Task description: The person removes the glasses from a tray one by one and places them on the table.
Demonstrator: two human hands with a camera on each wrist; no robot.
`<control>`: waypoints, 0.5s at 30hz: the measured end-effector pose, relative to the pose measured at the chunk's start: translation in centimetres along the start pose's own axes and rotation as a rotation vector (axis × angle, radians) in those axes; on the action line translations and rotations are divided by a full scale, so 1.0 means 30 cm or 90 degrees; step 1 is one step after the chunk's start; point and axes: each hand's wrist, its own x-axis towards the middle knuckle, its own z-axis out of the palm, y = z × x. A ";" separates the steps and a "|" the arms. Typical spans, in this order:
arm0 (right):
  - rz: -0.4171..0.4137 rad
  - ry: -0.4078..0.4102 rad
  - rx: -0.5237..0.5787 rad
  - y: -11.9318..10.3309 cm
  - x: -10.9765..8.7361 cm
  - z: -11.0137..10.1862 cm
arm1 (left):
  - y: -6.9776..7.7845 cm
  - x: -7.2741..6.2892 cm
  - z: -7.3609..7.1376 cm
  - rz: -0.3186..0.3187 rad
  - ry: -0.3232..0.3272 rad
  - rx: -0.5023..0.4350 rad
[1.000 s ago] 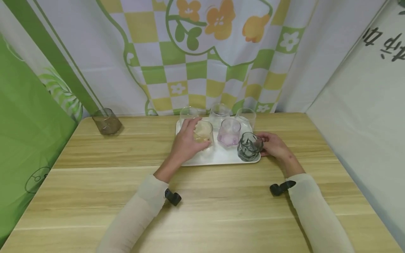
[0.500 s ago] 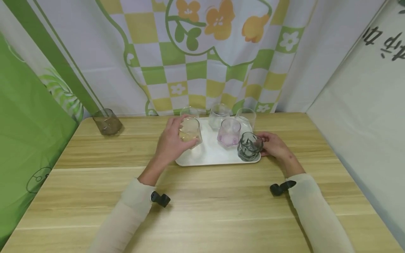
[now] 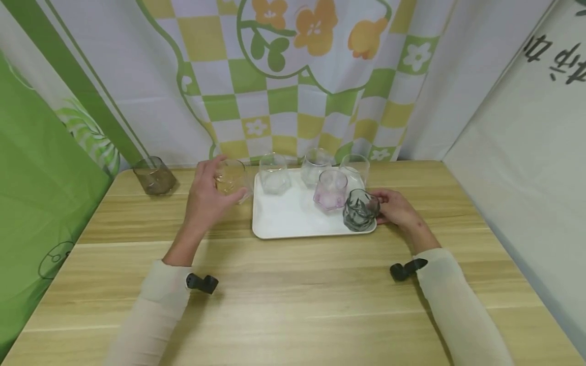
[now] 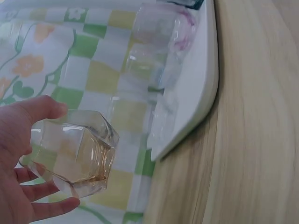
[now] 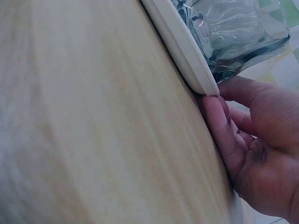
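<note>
My left hand (image 3: 205,195) grips an amber-tinted glass (image 3: 231,179) in the air just left of the white tray (image 3: 279,223). In the left wrist view the thumb and fingers wrap the sides of this faceted glass (image 4: 77,154). At the tray's right end, my right hand (image 3: 397,209) pinches the rim; in the right wrist view one finger lies beneath the tray's corner (image 5: 198,79). Beside those fingers a smoky grey glass (image 3: 360,211) stands on the tray. A pink glass (image 3: 330,192) is behind it, and three clear glasses, one a hexagonal glass (image 3: 274,175), line the back.
A brown glass (image 3: 155,176) stands at the table's back left corner. Behind the wooden table (image 3: 293,305) hangs a checked, flowered curtain (image 3: 284,101). A green cloth (image 3: 41,203) borders the left side and a white one (image 3: 531,152) the right.
My left hand has carried the amber glass leftward from over the tray to beyond its left edge, uncovering a clear glass. My right hand has stayed at the tray's rim.
</note>
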 end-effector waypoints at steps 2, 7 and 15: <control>-0.002 0.000 -0.001 -0.002 0.002 -0.004 | -0.021 0.006 -0.019 -0.011 0.009 0.003; -0.005 0.002 -0.008 -0.008 0.000 -0.008 | -0.088 0.021 -0.053 -0.038 0.037 0.024; 0.003 -0.005 0.007 -0.006 -0.011 -0.003 | -0.182 0.025 -0.121 -0.107 0.085 0.045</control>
